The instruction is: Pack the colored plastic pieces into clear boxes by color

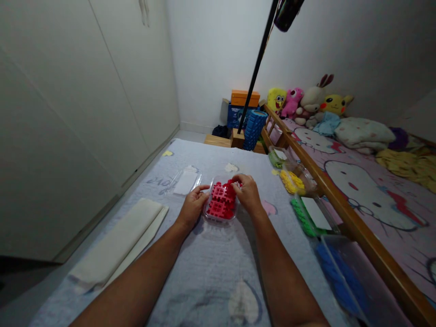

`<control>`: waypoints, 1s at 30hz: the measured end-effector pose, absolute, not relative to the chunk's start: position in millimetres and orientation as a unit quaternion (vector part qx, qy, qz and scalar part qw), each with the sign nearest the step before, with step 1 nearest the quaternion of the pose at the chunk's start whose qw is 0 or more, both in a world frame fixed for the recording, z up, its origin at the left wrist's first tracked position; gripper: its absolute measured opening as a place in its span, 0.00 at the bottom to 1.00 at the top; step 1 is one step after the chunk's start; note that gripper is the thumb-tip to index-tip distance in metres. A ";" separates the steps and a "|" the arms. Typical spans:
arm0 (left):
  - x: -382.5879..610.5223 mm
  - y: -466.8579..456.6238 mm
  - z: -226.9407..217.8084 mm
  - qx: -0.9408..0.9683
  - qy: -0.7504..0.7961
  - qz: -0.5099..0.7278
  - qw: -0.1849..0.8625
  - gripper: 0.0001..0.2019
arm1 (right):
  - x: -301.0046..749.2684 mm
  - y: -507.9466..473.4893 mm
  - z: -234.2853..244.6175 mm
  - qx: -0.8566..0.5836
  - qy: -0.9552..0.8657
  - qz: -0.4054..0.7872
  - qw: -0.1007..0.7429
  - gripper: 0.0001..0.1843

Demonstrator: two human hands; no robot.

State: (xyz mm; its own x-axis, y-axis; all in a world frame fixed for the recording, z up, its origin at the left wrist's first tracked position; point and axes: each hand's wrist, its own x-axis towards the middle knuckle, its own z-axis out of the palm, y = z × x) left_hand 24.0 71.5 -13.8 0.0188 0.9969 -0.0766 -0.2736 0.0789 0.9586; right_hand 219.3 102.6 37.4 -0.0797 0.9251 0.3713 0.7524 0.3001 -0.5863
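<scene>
A clear plastic container [218, 221] sits on the cloth-covered surface in front of me, filled with red interlocking building blocks [220, 208]. Some of the blocks have window-like grids. My left hand [193, 206] grips the container's left side, with the thumb and fingertips at its rim. Over the right far corner, my right hand [248, 193] has its fingers pinched on a red block among the others. That block is partly hidden by the fingers. A clear lid [197, 182] with a white label lies left of the container, beyond my left hand.
Along the wooden bed rail [316, 175] stand containers of yellow pieces [292, 181], green pieces [301, 215] and blue pieces [340, 277]. A folded cream cloth [119, 240] lies at left. Beyond the far edge stand a black pole [257, 68] and a blue foam roller [255, 131].
</scene>
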 end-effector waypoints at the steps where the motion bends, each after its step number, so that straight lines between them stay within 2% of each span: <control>1: 24.1 71.3 -13.5 0.407 0.441 0.544 0.587 0.23 | 217.6 103.5 33.4 -0.580 -0.722 0.119 0.358 0.07; 8: 24.3 70.8 -14.1 0.410 0.440 0.542 0.587 0.22 | 220.4 107.2 25.8 -0.568 -0.731 0.117 0.359 0.15; 15: 24.1 71.3 -14.2 0.413 0.444 0.544 0.580 0.22 | 266.9 120.6 20.1 -0.638 -0.676 0.062 0.365 0.15; 19: 24.5 70.8 -13.7 0.406 0.442 0.539 0.591 0.23 | 294.4 123.3 4.6 -0.726 -0.630 0.067 0.268 0.15; 23: 24.9 69.8 -11.2 0.406 0.442 0.542 0.589 0.23 | 298.4 122.2 -12.7 -0.757 -0.626 0.071 0.176 0.25; 26: 24.8 69.7 -11.2 0.406 0.445 0.542 0.586 0.23 | 294.6 123.1 -20.2 -0.758 -0.629 0.066 0.162 0.24; 30: 24.6 70.5 -13.7 0.405 0.443 0.543 0.588 0.23 | 295.7 125.1 -20.5 -0.740 -0.638 0.098 0.188 0.21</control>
